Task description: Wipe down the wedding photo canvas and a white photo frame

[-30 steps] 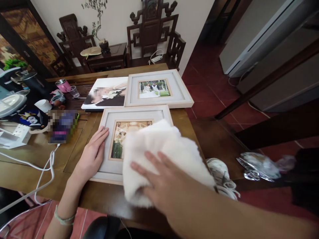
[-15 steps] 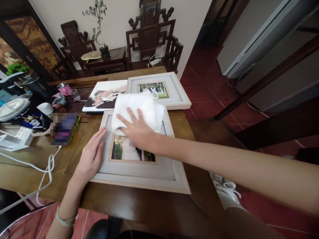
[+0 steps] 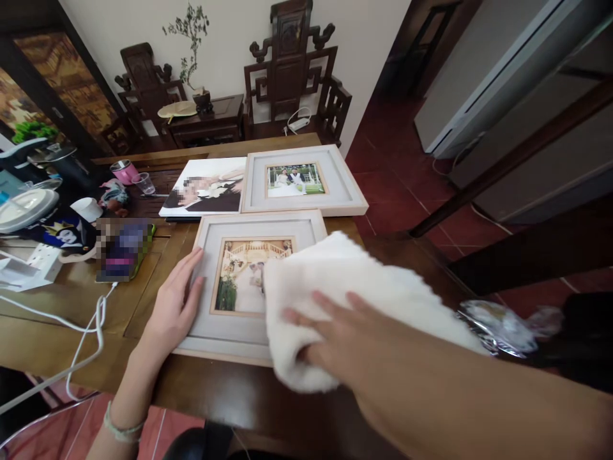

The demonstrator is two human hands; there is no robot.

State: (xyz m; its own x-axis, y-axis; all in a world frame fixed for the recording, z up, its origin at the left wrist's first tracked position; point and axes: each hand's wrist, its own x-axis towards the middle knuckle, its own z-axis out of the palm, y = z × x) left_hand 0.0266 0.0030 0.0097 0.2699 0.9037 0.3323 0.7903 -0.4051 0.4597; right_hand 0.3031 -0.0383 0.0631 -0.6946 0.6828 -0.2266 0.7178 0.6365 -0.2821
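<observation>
A picture frame (image 3: pixel 234 333) with a pale mat and a wedding photo lies flat near the table's front edge. Resting on its left border is my left hand (image 3: pixel 175 303), fingers stretched out and the thumb apart. My right hand (image 3: pixel 342 335) grips a folded white towel (image 3: pixel 354 268), fingers spread over the cloth and the thumb tucked into its fold. The towel covers the frame's right side and hides part of the photo. Behind lie a second framed photo (image 3: pixel 253 185) and an unframed photo panel (image 3: pixel 205 201), side by side.
To the left on the wooden table (image 3: pixel 138 255) are a phone (image 3: pixel 125 250) on a white cable, a pink mug (image 3: pixel 123 171), a clear plastic cup (image 3: pixel 144 183) and a lidded container (image 3: pixel 29 211). Carved chairs (image 3: pixel 290 70) stand by the wall. Crinkled plastic (image 3: pixel 502 326) lies at the right.
My right hand has drawn the towel from the frame's top toward me and to the right, uncovering most of the photo. My left hand has stayed at the left border.
</observation>
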